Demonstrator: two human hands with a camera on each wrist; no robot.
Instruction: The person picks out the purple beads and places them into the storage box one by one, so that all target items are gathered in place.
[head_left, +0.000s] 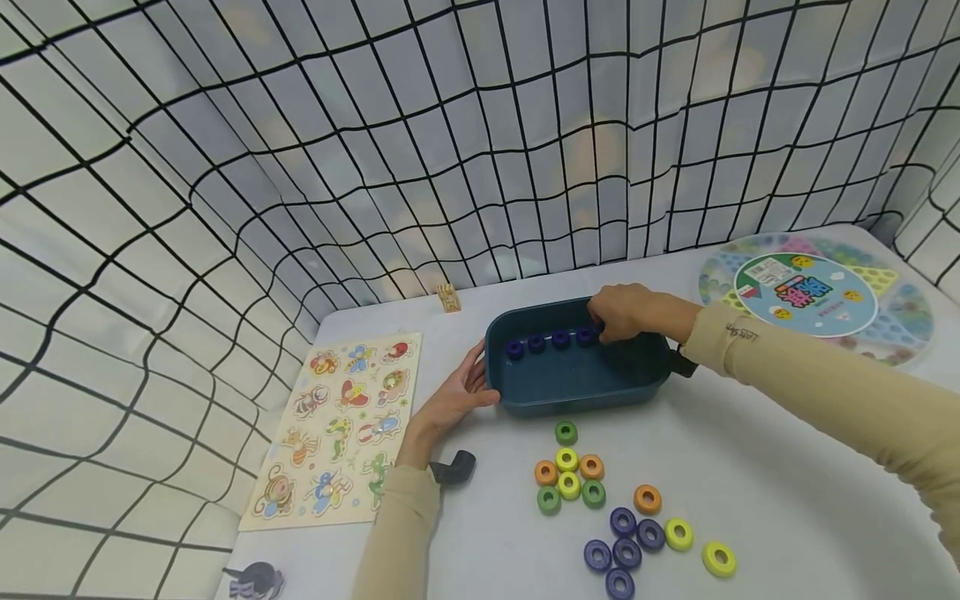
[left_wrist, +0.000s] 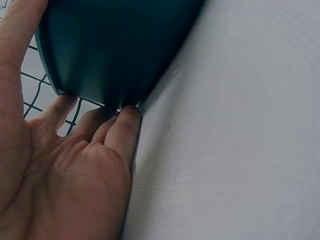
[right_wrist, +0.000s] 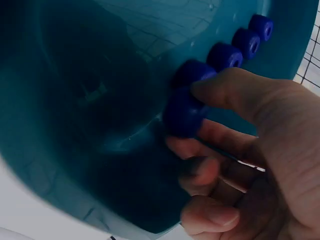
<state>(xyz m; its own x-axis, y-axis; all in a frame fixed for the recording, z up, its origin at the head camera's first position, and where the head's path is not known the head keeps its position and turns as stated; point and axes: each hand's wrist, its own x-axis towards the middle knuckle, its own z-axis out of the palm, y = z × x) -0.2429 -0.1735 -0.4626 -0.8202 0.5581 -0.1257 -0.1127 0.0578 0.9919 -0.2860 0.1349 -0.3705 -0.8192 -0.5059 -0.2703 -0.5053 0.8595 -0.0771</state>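
A dark teal plastic bin [head_left: 576, 385] stands on the table. My left hand [head_left: 456, 398] holds its left end, the thumb at the front corner and the fingers against the end wall [left_wrist: 95, 65]. Reaching into the bin, my right hand [head_left: 628, 312] pinches a dark purple ring [right_wrist: 182, 117] between thumb and fingers. That ring touches or nearly touches the end of a row of several matching rings [head_left: 561, 339] along the back of the bin floor. In the head view the right hand mostly hides the pinched ring.
In front of the bin lie loose green [head_left: 566, 432], yellow [head_left: 719, 559], orange [head_left: 647, 499] and purple rings [head_left: 627, 553]. A sticker-like animal board [head_left: 341, 425] lies left, a round picture package [head_left: 806, 296] back right, and a small wooden piece [head_left: 448, 297] behind. Black netting [head_left: 480, 150] surrounds the table.
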